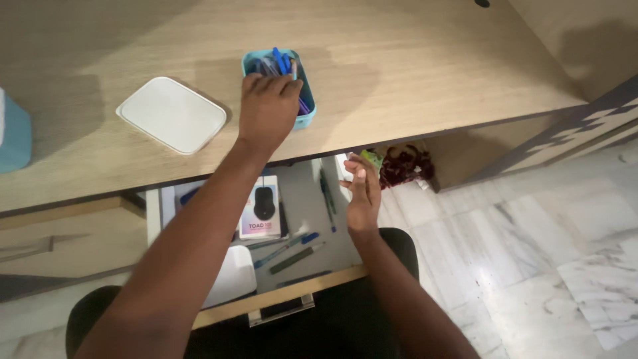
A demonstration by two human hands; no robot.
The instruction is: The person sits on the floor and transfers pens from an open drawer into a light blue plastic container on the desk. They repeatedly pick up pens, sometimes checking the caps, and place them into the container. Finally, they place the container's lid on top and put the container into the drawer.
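at the far left edge of the wooden desk (412,60) sits part of a blue box (14,133), cut off by the frame. to its right lies one white lid (173,114), a flat rectangle with rounded corners, resting flat on the desk top and well apart from the box.

next comes the pen tray (304,100), a small light-blue container with rounded corners, standing on the desk just right of the lid. it is packed with pens (280,61), mostly blue; they overlap too much to count. the left hand (268,106) reaches up across the desk edge, arm stretched long from the lower left, palm down, fingers (266,84) curled over the near part of the tray and touching the pens. whether it pinches a pen i cannot tell, since the fingertips are hidden among them.

below the desk top an open drawer (302,199) is pulled out toward the person. in it lie one box with a picture of a black mouse (260,207), one white flat thing (229,276) at the front left, and about four pens (287,247) loose on the grey bottom, one of them lying lengthwise near the right side.

the right hand (362,193) hovers over the drawer's right edge, wrist bent, fingers loosely spread and slightly curled, holding nothing. right of it, under the desk, sits a dark red bundle (404,165) on the marble floor (531,252).
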